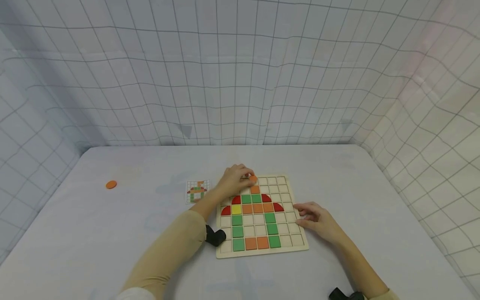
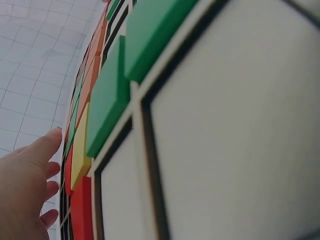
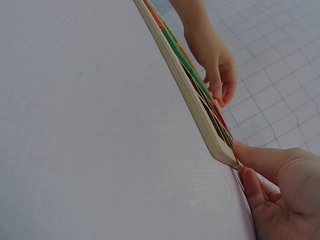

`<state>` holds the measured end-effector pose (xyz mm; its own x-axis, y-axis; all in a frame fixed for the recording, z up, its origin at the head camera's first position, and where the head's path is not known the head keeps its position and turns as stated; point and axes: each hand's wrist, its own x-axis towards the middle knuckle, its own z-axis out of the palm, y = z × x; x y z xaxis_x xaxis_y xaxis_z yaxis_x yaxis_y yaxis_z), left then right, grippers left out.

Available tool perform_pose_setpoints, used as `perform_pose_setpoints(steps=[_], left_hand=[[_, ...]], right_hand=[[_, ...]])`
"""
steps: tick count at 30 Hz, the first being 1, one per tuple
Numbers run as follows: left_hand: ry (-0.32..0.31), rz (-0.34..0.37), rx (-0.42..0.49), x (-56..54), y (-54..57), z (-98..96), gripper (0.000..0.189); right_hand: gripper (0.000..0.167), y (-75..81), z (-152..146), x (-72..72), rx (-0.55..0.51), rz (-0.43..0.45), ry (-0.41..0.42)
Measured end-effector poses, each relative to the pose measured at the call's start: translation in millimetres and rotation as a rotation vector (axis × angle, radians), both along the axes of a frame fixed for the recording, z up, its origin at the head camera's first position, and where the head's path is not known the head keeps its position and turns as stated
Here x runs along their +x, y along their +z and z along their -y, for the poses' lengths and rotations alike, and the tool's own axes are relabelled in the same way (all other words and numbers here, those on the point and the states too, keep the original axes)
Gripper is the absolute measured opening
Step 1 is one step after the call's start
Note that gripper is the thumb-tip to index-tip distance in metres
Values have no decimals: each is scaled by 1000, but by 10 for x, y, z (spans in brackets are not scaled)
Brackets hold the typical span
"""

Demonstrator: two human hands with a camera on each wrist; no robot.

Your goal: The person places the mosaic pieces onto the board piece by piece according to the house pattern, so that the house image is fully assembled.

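Observation:
My left hand (image 1: 233, 179) pinches an orange round disc (image 1: 253, 178) over the top row of a wooden grid board (image 1: 296, 240), just above an orange square tile (image 1: 255, 189). Green, orange and yellow squares and red quarter-rounds fill several cells and form a mushroom-like shape. At the board's right edge, my right hand (image 1: 318, 219) holds the rim; in the right wrist view its thumb (image 3: 260, 159) lies over the edge with the other fingers curled beside it. The left wrist view shows the left hand (image 2: 25, 185) beyond the red and yellow tiles, its disc hidden.
A small pattern card (image 1: 197, 191) lies left of the board, partly behind the left forearm. Another orange disc (image 1: 111, 184) sits far left on the white-covered table (image 1: 86, 233). White cloth walls with grid lines (image 1: 232, 83) enclose the back and sides.

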<state>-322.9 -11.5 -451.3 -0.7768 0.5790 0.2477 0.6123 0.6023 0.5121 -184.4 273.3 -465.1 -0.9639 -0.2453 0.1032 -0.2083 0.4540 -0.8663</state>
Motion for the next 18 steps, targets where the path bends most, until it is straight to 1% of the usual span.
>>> perform_pose_setpoints(steps=[3,10,12,18], left_hand=[[-5,-6,11,-2,-28,-7,27],[-22,-51,20,-1,-61,5,27],[-24,-54,14,-3,-64,7,27],[-27,-28,-11,-8,-73,13,29]], right_hand=[[43,-3,3,-3,3,-2,1],[43,0,8,-2,8,10,-9],[43,3,9,0,8,14,-9],[43,3,13,0,10,14,-9]])
